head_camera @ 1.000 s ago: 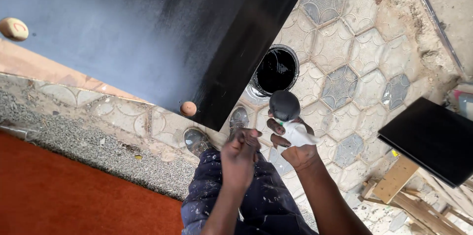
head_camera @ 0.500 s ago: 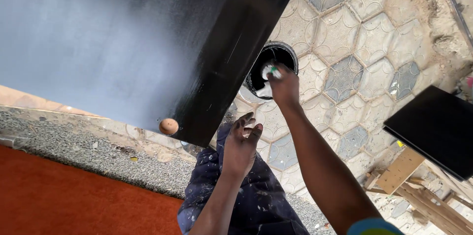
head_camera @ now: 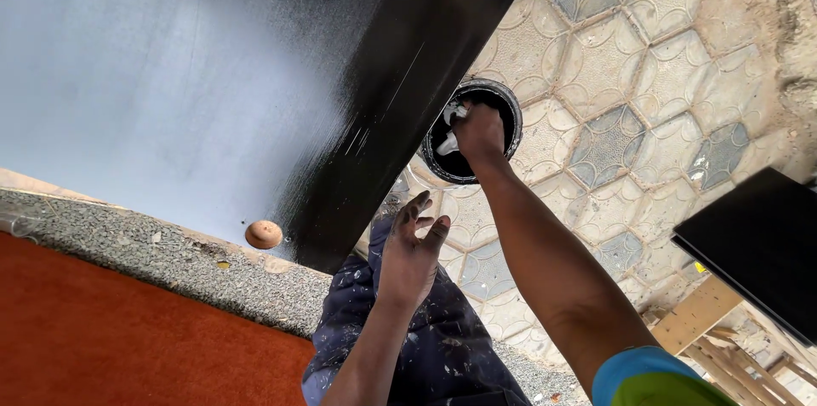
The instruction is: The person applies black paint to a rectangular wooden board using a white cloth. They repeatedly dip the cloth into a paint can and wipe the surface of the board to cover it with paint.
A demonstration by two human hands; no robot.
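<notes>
Right hand lowered, white rag gripped inside paint can.

This looks like an outdoor work yard where wood gets painted — the ground is patterned paving stones with gravel beside them. A big black-painted board, a tin of black paint and wood scraps lie around.

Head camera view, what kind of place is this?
Probably an outdoor yard used for painting furniture: patterned paving tiles, a big black-painted board, a can of black paint the right hand reaches into, and scrap wood.
</notes>
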